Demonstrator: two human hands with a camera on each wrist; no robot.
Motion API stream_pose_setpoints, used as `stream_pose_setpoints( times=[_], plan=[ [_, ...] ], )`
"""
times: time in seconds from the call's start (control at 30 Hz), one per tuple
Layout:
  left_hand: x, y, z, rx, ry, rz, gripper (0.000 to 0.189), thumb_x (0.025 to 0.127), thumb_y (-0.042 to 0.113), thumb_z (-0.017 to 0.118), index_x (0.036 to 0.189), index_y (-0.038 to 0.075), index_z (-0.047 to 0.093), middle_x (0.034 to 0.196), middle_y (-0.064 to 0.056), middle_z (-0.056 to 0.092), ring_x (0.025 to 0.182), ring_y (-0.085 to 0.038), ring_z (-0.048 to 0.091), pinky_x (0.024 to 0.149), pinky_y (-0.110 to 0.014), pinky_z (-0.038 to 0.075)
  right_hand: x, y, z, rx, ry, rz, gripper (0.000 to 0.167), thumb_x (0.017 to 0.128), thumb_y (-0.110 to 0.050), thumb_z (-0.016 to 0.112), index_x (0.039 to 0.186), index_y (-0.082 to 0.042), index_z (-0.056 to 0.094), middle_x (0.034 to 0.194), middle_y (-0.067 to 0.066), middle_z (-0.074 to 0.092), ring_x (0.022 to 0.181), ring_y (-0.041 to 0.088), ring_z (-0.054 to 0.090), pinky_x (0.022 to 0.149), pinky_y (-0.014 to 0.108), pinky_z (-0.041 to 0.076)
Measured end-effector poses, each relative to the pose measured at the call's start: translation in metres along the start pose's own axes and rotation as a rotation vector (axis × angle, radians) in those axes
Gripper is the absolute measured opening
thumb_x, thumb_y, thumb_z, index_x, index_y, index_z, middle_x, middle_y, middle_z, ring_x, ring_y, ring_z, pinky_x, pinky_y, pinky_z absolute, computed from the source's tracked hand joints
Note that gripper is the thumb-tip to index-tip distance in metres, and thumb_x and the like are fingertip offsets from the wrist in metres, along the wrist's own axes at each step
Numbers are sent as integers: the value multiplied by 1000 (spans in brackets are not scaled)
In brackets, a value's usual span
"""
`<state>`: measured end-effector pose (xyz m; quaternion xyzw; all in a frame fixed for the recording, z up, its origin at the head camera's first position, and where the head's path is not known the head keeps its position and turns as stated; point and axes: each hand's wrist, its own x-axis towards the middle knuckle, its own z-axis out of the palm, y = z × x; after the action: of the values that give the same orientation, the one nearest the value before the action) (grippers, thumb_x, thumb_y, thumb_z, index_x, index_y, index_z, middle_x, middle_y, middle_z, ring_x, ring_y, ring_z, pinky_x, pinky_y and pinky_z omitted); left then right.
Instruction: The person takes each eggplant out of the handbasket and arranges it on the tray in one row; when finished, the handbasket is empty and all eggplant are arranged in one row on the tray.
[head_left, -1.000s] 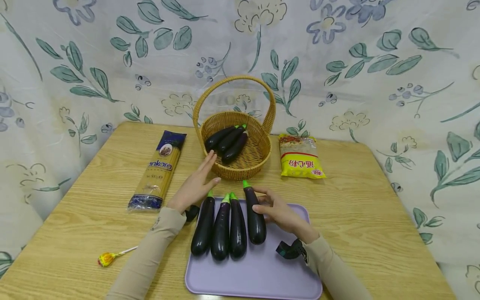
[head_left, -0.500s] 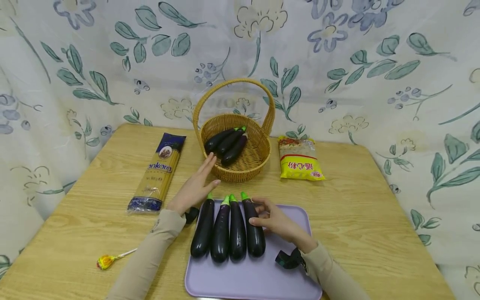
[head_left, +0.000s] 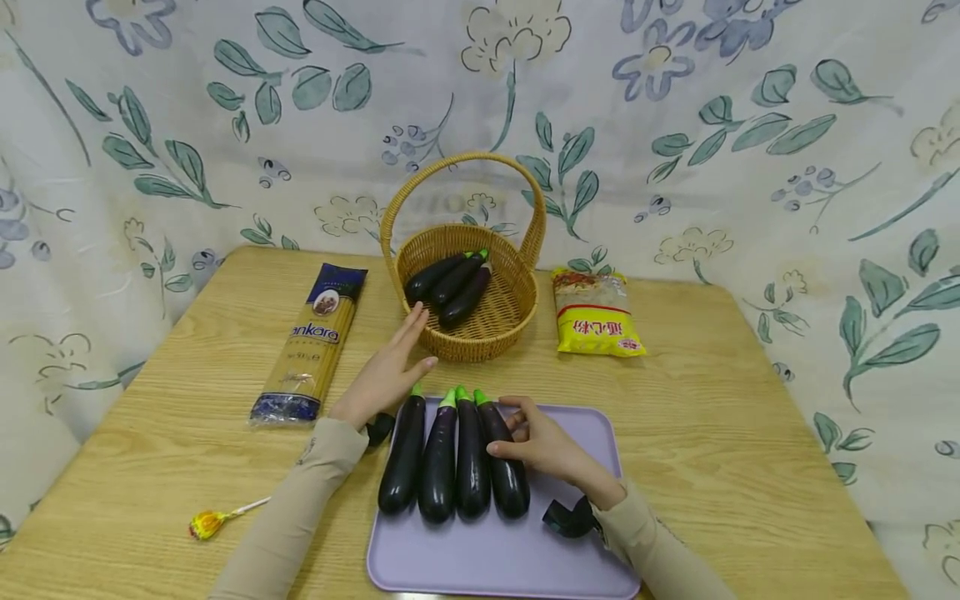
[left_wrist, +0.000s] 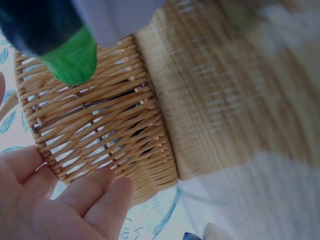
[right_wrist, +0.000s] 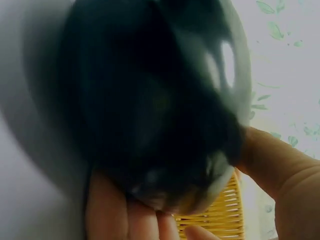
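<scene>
Eggplants (head_left: 437,467) lie on the tray (head_left: 495,558), packets (head_left: 597,321) flanking the basket (head_left: 480,346).

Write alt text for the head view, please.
A person's right grip holds the rightmost long glossy dark eggplant of four on a lilac rectangular tray; the left grip is beside a round golden wicker basket containing three more.

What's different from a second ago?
The right hand moved the rightmost long glossy dark-purple eggplant toward the person, farther onto the rectangular lilac tray, green tip swinging left, and still holds it. Its three neighbours stayed; the left hand too, by the round wicker basket.
</scene>
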<state>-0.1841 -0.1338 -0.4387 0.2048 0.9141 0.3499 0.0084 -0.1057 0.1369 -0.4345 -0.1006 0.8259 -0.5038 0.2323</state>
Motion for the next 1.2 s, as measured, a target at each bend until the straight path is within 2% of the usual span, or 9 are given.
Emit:
stream_pose_setpoints(
  times=[0.2,0.53,0.73,0.9,1.03,1.2],
  plan=[
    [0,0,-1,8,-2,-2,76,100,34,52,158,15,6,165,-5,-2,140,-41,35,111,-59,35,0,-2,-3,-72,-18,-26,69,90,-25,70,145,-3,34,109,16,56,77,14,56,59,28,51],
    [0,-1,-2,-5,6,2,76,100,33,53,158,15,7,166,-4,-2,142,-40,32,111,-59,34,2,-14,-23,-42,34,-38,65,95,-25,63,148,-4,31,123,20,53,91,19,59,72,34,57],
    [1,-5,1,-1,15,15,75,100,32,53,158,15,7,166,-4,-1,144,-39,29,112,-59,32,10,-23,-33,-55,56,-74,60,97,-22,60,145,1,33,123,23,53,93,20,60,74,37,57],
    [0,-7,2,4,12,16,76,100,34,52,158,19,5,166,-3,-2,144,-40,29,112,-59,33,17,-33,-43,-60,74,-93,56,97,-22,58,145,-1,37,121,21,54,95,29,61,75,38,58],
    [-1,-8,3,1,2,9,75,100,37,50,158,22,3,166,-1,-4,144,-38,28,113,-58,32,23,-44,-53,-33,83,-98,53,99,-23,56,144,-3,39,121,21,54,106,40,59,82,43,58],
    [-1,-8,5,-5,7,11,75,100,35,51,158,18,6,165,1,-5,145,-38,27,114,-58,30,38,-59,-65,29,81,-109,51,101,-24,52,145,-5,39,128,24,51,121,44,51,94,52,53]
  ],
)
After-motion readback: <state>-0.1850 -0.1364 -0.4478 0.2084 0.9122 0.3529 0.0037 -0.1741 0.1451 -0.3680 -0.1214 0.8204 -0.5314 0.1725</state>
